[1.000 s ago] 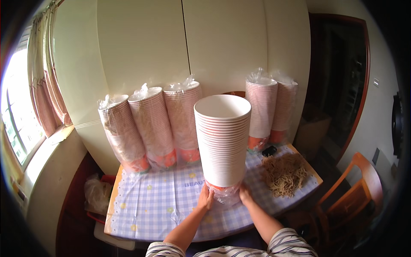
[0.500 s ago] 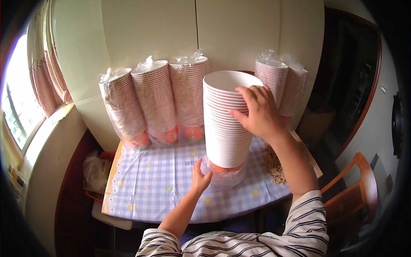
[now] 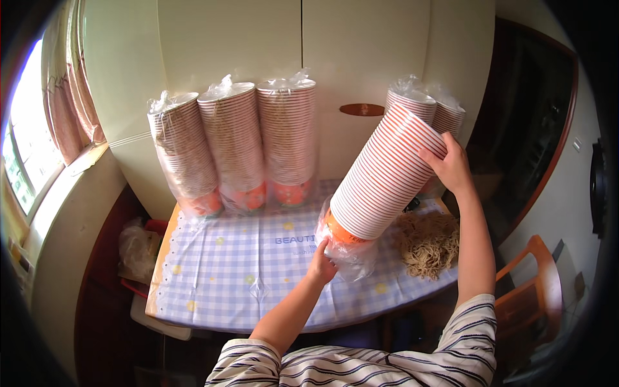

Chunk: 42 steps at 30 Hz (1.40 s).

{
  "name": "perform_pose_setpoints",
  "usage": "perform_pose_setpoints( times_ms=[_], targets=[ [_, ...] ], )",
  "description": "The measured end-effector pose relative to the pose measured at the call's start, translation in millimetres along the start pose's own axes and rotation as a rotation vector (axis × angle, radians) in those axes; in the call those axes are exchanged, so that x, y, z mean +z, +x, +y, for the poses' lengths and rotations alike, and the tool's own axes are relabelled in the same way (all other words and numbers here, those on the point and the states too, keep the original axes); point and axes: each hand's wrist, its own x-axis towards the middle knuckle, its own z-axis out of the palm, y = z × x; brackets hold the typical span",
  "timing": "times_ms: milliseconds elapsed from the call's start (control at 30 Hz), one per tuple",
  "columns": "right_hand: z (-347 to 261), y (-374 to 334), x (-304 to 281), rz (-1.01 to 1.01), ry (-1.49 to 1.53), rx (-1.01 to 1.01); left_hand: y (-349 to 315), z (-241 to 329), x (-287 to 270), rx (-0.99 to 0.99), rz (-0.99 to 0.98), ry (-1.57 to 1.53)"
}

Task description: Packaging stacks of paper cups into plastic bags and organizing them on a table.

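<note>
A tall stack of white paper cups with an orange-patterned lowest cup leans to the right over the table, its rims toward the upper right. Clear plastic bag bunches around its bottom end. My left hand grips the bag at that bottom end, thumb up along its side; some fingers are hidden under it. Near the top rim, my right hand holds the stack from the right side, fingers partly hidden behind it.
Three bagged cup stacks stand at the table's back left, two more at the back right. A pile of tan rubber bands lies on the right of the checked tablecloth. A wooden chair stands right.
The cup stack has gone from nearly upright to tilted right, its top carried rightward by my right hand. My left hand has moved right and closed on the bag at the bottom.
</note>
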Motion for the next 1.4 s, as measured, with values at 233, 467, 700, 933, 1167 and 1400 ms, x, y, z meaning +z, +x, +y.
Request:
perform_pose_setpoints(
  times_ms=[233,467,700,933,1167,1400],
  targets=[
    [-7,-64,-19,0.200,0.087,-0.006,-20,9,2,0.568,-0.020,0.024],
    [34,-135,60,0.848,0.984,0.431,-186,164,132,1.548,0.053,0.706],
    [-9,-201,226,0.515,1.686,1.050,-224,158,283,2.281,0.344,1.767],
    [-17,-236,283,0.462,1.775,1.342,-136,152,289,1.889,0.276,2.193],
    [7,-246,278,0.077,1.675,1.451,-104,162,285,1.897,0.098,2.095],
    [46,-217,187,-0.799,1.041,1.267,-122,151,290,1.820,-0.095,2.112]
  ],
)
